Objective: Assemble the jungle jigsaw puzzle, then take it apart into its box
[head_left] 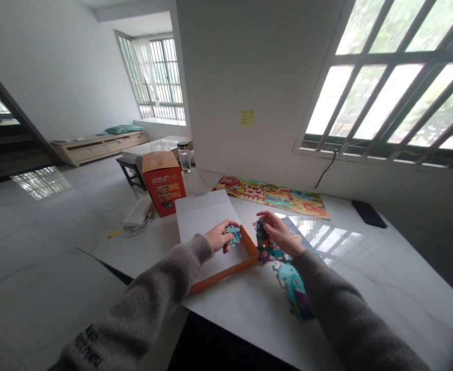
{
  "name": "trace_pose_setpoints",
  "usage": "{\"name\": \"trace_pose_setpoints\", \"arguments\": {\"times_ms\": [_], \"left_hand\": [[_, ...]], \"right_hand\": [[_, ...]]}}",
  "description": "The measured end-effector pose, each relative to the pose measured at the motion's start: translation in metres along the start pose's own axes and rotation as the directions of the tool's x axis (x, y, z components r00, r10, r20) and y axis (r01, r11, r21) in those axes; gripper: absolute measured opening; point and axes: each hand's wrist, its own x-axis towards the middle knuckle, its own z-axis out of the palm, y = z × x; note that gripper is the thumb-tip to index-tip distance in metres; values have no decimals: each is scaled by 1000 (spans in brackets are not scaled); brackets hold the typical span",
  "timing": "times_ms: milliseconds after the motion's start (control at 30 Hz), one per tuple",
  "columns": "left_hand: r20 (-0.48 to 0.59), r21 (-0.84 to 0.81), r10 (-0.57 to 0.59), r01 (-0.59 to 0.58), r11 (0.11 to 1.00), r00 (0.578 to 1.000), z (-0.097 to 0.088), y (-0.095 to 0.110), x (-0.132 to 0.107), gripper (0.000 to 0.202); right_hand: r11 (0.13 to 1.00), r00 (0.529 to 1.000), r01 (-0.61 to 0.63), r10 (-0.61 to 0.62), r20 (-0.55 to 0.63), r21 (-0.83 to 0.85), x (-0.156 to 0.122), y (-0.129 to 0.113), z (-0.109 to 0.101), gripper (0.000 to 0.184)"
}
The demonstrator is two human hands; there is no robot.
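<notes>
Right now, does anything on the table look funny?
Yes: a clump of teal puzzle pieces lies on the table outside the orange-edged box tray, beside the right hand, so it looks spilled.

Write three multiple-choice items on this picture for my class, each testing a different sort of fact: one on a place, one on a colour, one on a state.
1. Where is the yellow sticky note?
A. On the white wall
B. On the window
C. On the floor

2. What colour is the rim of the tray under the left hand?
A. Blue
B. Orange
C. Green

3. What is the right hand doing?
A. Lying open and empty
B. Gripping jigsaw pieces
C. Pressing on the tray's base

Answers:
1. A: the note is stuck to the wall, left of the window.
2. B: the raised edge shows orange below the teal jigsaw piece in the left hand.
3. B: the fingers curl around the pieces, beside the tray.
</notes>
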Motion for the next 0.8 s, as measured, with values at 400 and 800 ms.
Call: {"name": "trace_pose_setpoints", "arguments": {"times_ms": [400, 800], "left_hand": [[-42, -94, 8, -12, 996, 999, 29, 12, 48, 43], [-18, -174, 171, -172, 970, 985, 28, 8, 17, 54]], "right_hand": [[979, 987, 158, -155, 39, -126, -2, -32, 6, 35], [913, 950, 299, -311, 2, -278, -10, -57, 27, 16]]}}
